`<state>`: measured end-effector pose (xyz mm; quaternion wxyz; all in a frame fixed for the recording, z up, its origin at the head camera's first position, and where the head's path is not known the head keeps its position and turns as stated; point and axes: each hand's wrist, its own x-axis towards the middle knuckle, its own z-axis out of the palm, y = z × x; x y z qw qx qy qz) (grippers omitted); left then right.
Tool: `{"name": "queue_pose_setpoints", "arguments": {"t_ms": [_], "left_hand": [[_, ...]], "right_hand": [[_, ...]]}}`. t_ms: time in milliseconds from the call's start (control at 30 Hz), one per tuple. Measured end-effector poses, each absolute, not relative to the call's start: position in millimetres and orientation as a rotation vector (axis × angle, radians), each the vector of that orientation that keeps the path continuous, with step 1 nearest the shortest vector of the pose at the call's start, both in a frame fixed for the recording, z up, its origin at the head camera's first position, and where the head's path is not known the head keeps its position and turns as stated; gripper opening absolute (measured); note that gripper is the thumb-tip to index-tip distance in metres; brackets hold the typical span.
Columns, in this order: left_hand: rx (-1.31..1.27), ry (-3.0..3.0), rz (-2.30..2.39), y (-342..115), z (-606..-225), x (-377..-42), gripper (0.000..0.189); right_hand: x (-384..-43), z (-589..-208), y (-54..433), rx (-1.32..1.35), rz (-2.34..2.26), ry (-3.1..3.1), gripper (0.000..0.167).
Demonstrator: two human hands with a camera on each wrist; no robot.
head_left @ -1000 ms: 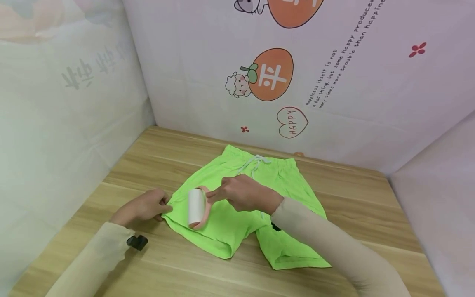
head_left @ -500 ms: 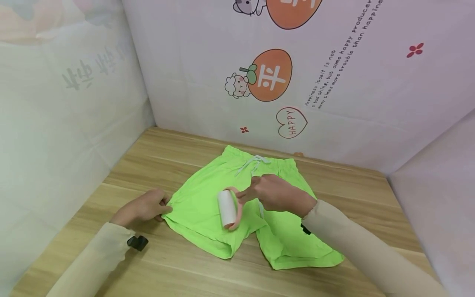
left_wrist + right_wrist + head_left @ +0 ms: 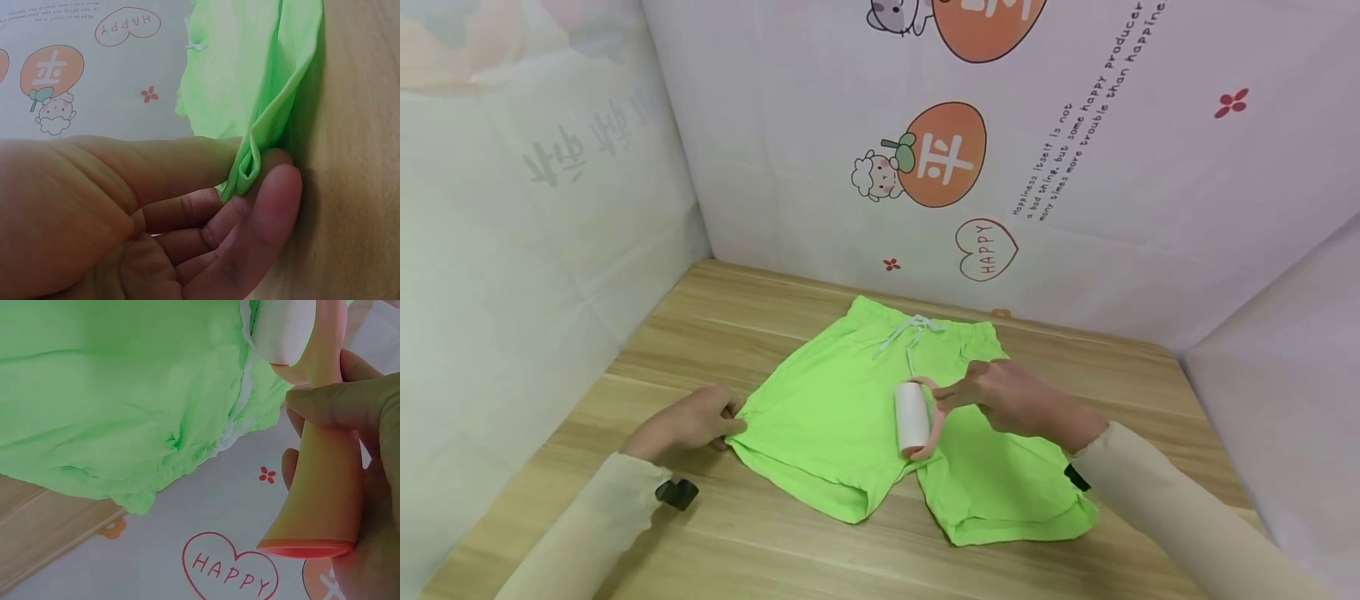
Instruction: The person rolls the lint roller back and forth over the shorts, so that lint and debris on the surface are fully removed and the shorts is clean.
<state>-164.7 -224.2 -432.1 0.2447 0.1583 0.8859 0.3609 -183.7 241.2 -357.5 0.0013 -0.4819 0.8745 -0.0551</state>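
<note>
Green shorts (image 3: 812, 400) lie centered on table (image 3: 756, 554), likely light, soft, quick to bunch, so left hand (image 3: 696, 417) pinching their 9 o'clock corner suits; right hand (image 3: 1018, 400) grips roller (image 3: 913, 415), probably light, stiff, by its 2 o'clock handle (image 3: 322, 487).

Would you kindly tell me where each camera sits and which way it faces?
Head: worn on the head, facing forward and down at the shorts; left hand, right hand and sleeves show.
Left wrist: on that wrist, facing the pinched shorts; left fingers show.
Right wrist: on that wrist, facing the roller; right fingers show.
Both wrist views share the shorts and HAPPY heart.
</note>
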Motion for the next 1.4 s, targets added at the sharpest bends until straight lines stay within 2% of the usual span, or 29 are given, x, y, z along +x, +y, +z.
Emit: {"name": "queue_pose_setpoints", "arguments": {"t_ms": [367, 767, 967, 1200, 1400], "left_hand": [[0.437, 2.409, 1.004, -223.8, -432.0, -164.4, 0.021], [0.426, 2.391, 1.019, -224.0, -431.4, -165.0, 0.019], [0.404, 2.382, 1.02, -223.2, -431.5, -164.9, 0.02], [0.39, 2.39, 1.006, -225.0, -430.7, -165.3, 0.024], [0.382, 2.381, 1.015, -224.3, -431.3, -165.4, 0.024]], "right_hand": [[-169.0, -353.9, 272.7, -1.405, -0.167, 2.795, 0.069], [-152.4, -359.5, 321.2, -1.442, -0.169, 2.938, 0.075], [-140.5, -361.8, 349.6, -1.361, -0.172, 2.993, 0.072], [-126.5, -357.1, 377.8, -1.212, -0.146, 3.022, 0.085], [-116.0, -359.9, 395.2, -1.085, -0.103, 3.077, 0.08]]}}
